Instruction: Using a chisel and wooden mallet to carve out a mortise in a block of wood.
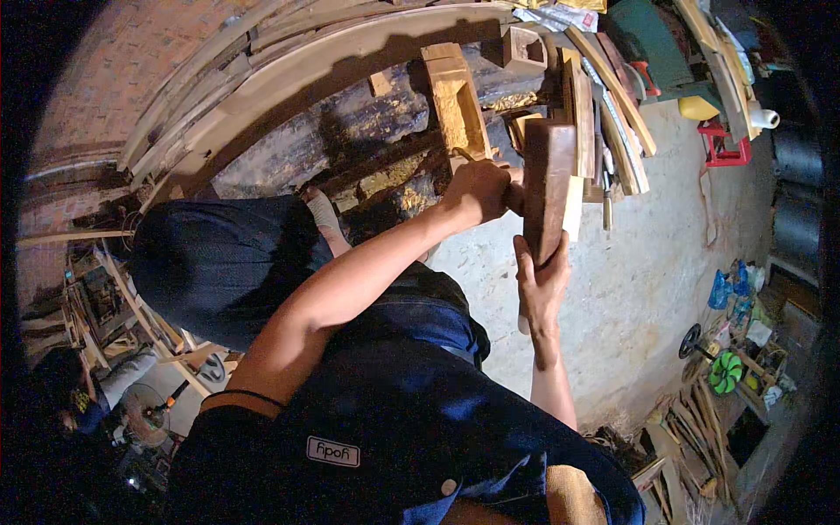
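Observation:
My left hand (479,194) is closed round the short handle of a dark brown wooden block (549,188). The block is long and smooth, with a rounded end, shaped like a mallet head or a plane body. At its near end my right hand (544,280) grips it, thumb on one side and fingers on the other. A pale wooden strip (573,212) shows behind the block; whether my right hand touches it, I cannot tell. Just beyond my left hand lies a hollowed wooden piece (457,96) with a rectangular recess.
Planks (626,131) and a chisel-like tool (607,206) lie at the far right of my hands. Dark rough logs (367,114) stretch behind. A red stool (726,144) and a green fan (726,372) stand to the right. Another person (83,398) is at lower left.

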A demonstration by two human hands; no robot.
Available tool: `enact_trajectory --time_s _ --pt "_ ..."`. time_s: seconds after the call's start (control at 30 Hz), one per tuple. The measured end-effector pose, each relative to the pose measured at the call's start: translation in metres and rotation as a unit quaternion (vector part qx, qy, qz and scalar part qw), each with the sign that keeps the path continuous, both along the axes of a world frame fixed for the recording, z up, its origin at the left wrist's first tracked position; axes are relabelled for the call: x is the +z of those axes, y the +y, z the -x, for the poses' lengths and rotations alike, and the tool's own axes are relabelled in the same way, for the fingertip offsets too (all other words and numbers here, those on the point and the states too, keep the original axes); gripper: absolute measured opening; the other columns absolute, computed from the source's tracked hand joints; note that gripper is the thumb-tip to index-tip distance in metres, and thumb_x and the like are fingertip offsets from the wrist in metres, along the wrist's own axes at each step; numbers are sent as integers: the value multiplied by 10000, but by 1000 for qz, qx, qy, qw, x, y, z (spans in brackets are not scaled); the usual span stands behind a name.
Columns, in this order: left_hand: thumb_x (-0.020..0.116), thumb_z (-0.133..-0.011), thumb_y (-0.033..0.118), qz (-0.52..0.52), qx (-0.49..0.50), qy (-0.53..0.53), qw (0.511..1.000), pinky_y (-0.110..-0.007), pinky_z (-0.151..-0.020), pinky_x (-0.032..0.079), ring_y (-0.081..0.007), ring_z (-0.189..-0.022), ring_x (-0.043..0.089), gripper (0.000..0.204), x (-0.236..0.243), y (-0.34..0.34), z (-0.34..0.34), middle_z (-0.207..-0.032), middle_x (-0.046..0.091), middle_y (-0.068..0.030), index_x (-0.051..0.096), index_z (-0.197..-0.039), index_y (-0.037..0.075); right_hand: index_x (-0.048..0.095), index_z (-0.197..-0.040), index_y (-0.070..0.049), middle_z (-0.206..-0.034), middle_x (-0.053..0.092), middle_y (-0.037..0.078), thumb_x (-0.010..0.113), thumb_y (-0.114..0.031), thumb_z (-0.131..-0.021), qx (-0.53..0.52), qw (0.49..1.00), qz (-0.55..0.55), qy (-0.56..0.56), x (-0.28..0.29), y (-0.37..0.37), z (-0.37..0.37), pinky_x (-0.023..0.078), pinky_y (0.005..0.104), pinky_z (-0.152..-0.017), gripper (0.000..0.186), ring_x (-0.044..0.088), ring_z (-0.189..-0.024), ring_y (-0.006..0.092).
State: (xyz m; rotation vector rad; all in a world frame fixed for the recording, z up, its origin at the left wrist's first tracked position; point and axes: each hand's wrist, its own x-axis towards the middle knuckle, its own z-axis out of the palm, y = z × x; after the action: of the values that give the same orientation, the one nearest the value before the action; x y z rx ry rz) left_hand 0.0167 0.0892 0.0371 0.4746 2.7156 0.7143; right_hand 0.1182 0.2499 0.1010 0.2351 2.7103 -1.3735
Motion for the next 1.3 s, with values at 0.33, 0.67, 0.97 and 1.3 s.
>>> enact_trajectory --time_s 0.33,0.67,0.97,1.3 --pt "685 -807 219 -289 72 132 945 -457 -664 522 -373 -780 671 164 -10 -5 -4 -786 674 -179 667 -862 65 485 -1151 -24 -652 531 15 712 -248 -917 -75 990 117 -37 15 -10 3 402 261 -451 396 507 -503 95" --pt "780 -734 231 -205 26 -5 978 -392 -786 548 -286 -880 702 328 9 -59 82 -975 736 -139 699 -1016 83 504 -1074 -38 -679 550 18 723 -225 -903 -85 980 166 -70 15 -7 2 421 256 -484 335 511 -535 91" --pt "777 -733 192 -274 -143 -25 951 -366 -791 485 -221 -886 602 219 9 -61 74 -891 600 -101 657 -851 52 501 -1144 -20 -736 556 38 735 -190 -889 -99 978 181 -21 48 -17 8 440 252 -518 385 520 -580 89" --pt "804 -681 116 -271 -100 24 957 -375 -799 505 -253 -844 646 321 8 -56 55 -912 672 -128 667 -956 23 450 -1200 -31 -701 620 309 706 -250 -877 64 994 -44 81 33 -27 36 503 495 -573 467 638 -705 500"
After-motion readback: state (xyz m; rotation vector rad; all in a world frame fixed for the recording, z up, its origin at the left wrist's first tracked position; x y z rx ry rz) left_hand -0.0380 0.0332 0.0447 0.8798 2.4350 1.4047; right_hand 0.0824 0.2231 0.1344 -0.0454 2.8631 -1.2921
